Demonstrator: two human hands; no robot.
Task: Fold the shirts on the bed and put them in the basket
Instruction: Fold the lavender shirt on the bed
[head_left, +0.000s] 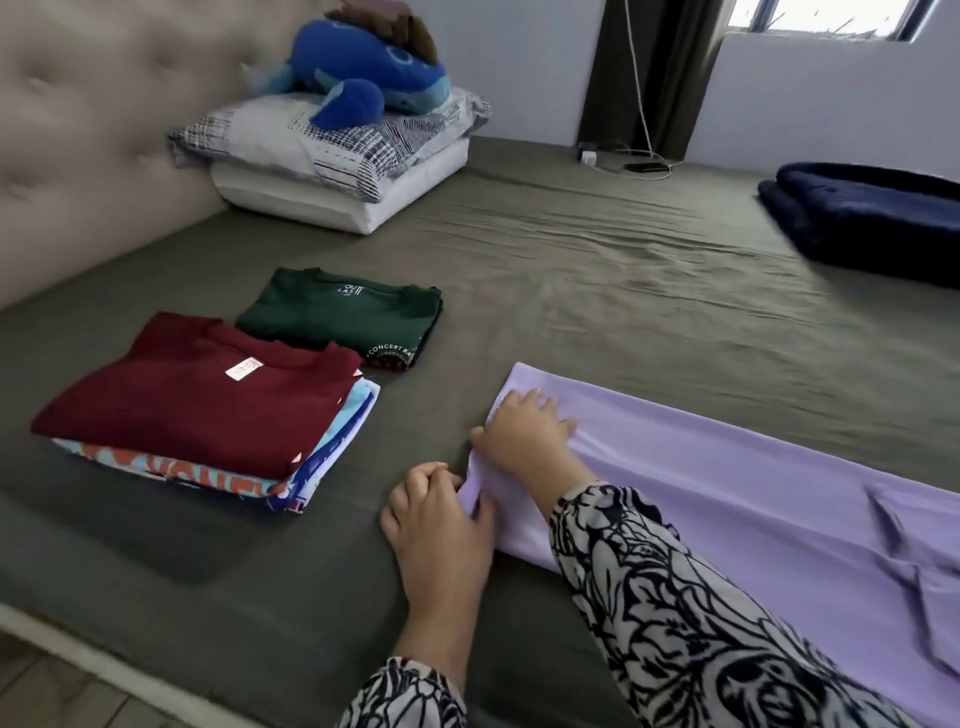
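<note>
A lilac shirt (727, 499) lies folded into a long strip across the near right of the bed (597, 270). My left hand (439, 525) pinches the strip's left end between thumb and fingers. My right hand (524, 434) rests on the same end, fingers spread on the cloth and thumb at its edge. To the left sits a stack of folded shirts with a maroon shirt (197, 389) on top. Behind it lies a folded dark green shirt (337, 317). No basket is in view.
Two pillows (332, 156) with a blue plush toy (363, 67) on top stand against the padded headboard (93, 130). A folded navy blanket (867, 218) lies at the far right. A charger and cable (623, 161) lie by the dark curtain.
</note>
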